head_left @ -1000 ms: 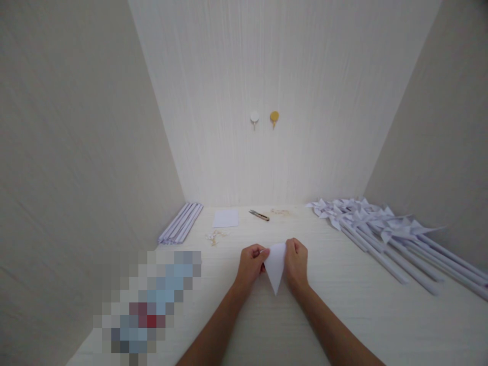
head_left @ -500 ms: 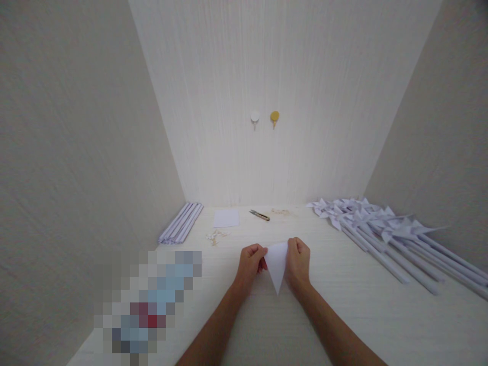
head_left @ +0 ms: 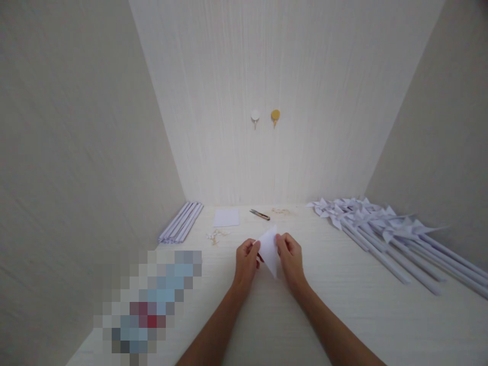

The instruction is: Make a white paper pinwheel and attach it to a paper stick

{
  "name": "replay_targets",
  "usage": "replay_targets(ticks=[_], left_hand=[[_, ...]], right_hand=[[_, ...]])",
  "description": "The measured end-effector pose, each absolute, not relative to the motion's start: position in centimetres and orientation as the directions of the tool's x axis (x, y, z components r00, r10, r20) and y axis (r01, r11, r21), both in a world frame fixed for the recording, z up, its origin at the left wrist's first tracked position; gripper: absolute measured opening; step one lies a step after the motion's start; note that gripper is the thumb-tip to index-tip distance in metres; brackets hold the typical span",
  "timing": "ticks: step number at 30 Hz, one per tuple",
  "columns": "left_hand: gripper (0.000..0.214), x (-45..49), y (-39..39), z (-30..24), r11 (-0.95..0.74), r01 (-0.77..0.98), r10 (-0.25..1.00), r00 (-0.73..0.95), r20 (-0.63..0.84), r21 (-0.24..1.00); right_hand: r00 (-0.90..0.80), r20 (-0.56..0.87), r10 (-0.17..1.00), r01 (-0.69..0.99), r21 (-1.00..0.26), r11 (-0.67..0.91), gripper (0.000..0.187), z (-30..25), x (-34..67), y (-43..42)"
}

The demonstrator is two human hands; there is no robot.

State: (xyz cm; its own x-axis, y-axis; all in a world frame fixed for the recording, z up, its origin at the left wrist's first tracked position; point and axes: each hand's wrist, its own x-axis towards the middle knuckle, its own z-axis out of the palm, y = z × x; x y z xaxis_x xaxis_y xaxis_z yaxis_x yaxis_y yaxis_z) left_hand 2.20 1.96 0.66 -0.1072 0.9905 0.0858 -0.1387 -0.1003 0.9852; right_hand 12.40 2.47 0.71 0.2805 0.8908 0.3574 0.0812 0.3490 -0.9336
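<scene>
Between my hands is a piece of white paper point(head_left: 269, 249), held above the table and showing a pointed, triangular outline. My left hand point(head_left: 247, 260) pinches its left side between thumb and fingers. At the upper right edge, my right hand point(head_left: 290, 256) has its fingers closed on the same paper. Something reddish shows behind the paper by the left fingers, too small to name. Beyond the hands lie thread snips point(head_left: 260, 214) and a flat square white sheet point(head_left: 226, 217).
Rolled white paper sticks point(head_left: 181, 222) lie at the left wall. Several paper pinwheels on sticks point(head_left: 381, 229) are heaped at the right. Small pale bits point(head_left: 216, 236) lie on the table. Two hooks, one white point(head_left: 255, 116), one yellow point(head_left: 275, 116), are on the back wall. A blurred patch covers the left front.
The paper has turned and tilted; its lower point has risen and its top corner now points up. My right hand has shifted left, closer to my left hand.
</scene>
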Motion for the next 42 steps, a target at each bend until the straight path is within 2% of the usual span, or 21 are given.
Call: replay_targets(ticks=[3,7,11,19,23,26,30,37,42], left_hand=[[0.024,2.5,1.9,0.5,-0.083,-0.195,0.996,-0.034,0.078,0.977],[0.025,2.7,1.7,0.8,-0.07,-0.234,0.997,0.021,0.077,0.97],[0.026,2.5,1.6,1.1,-0.072,-0.282,0.992,0.078,0.098,0.957],[0.035,2.4,1.6,1.1,-0.099,-0.259,0.986,0.106,0.13,0.961],[0.034,2.3,1.7,1.1,-0.134,-0.232,0.982,0.098,0.161,0.963],[0.032,2.3,1.8,1.1,-0.119,-0.221,0.986,0.088,0.141,0.968],[0.029,2.2,1.8,1.2,-0.105,-0.234,0.987,0.096,0.13,0.967],[0.023,2.2,1.7,1.1,-0.083,-0.287,0.987,0.11,0.119,0.954],[0.012,2.3,1.5,1.1,-0.159,-0.305,0.985,0.017,0.172,0.939]], right_hand=[[0.105,0.343,0.934,0.097,-0.938,0.333,0.032,0.5,11.9,2.3],[0.043,0.34,0.94,0.098,-0.937,0.334,0.032,0.0,11.7,2.4],[-0.055,0.306,0.95,0.004,-0.952,0.307,0.033,0.1,11.6,2.5],[-0.104,0.297,0.949,-0.154,-0.948,0.279,0.037,0.1,11.4,2.7],[-0.146,0.23,0.962,-0.198,-0.96,0.199,0.039,0.0,11.4,2.6],[-0.177,0.187,0.966,-0.274,-0.952,0.135,0.037,0.1,11.4,2.5],[-0.218,0.213,0.952,-0.351,-0.928,0.128,0.029,0.1,11.5,2.3],[-0.16,0.187,0.969,-0.41,-0.906,0.107,0.026,-0.3,11.6,2.6],[-0.058,0.209,0.976,-0.346,-0.922,0.177,0.009,-0.3,11.7,2.9]])
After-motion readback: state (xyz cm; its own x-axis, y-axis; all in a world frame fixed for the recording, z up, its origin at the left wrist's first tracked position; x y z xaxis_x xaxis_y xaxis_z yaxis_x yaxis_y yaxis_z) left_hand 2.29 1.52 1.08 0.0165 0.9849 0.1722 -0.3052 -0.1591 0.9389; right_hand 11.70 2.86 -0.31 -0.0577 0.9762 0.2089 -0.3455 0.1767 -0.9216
